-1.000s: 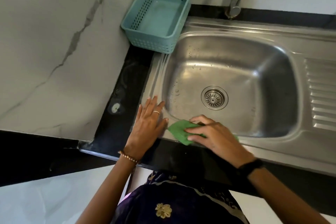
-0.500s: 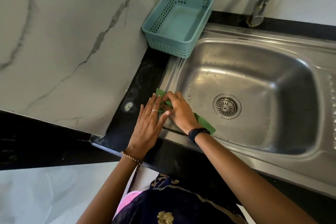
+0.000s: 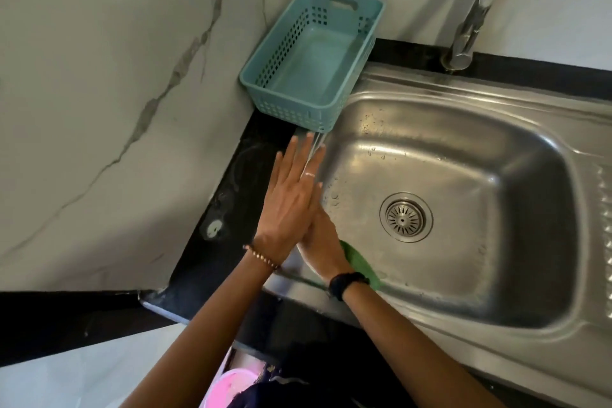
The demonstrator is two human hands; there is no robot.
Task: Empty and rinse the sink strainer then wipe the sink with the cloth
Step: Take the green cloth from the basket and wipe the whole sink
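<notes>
A steel sink [image 3: 463,281] fills the right side, with its round strainer [image 3: 406,217] seated in the drain. My left hand [image 3: 291,199] lies flat with fingers stretched along the sink's left rim, holding nothing. My right hand [image 3: 319,242] sits partly under the left one at the basin's near-left corner, pressing on a green cloth [image 3: 359,263] that shows behind its wrist. The right fingers are hidden by the left hand.
An empty teal plastic basket [image 3: 298,109] stands at the sink's back-left corner against the marble wall. The tap [image 3: 477,10] rises at the back right. Black counter [image 3: 238,175] runs left of the sink. A pink object [image 3: 228,387] lies below.
My left hand has slid forward along the left rim toward the basket. The right hand with the cloth went left along the front rim and now sits under the left hand at the corner.
</notes>
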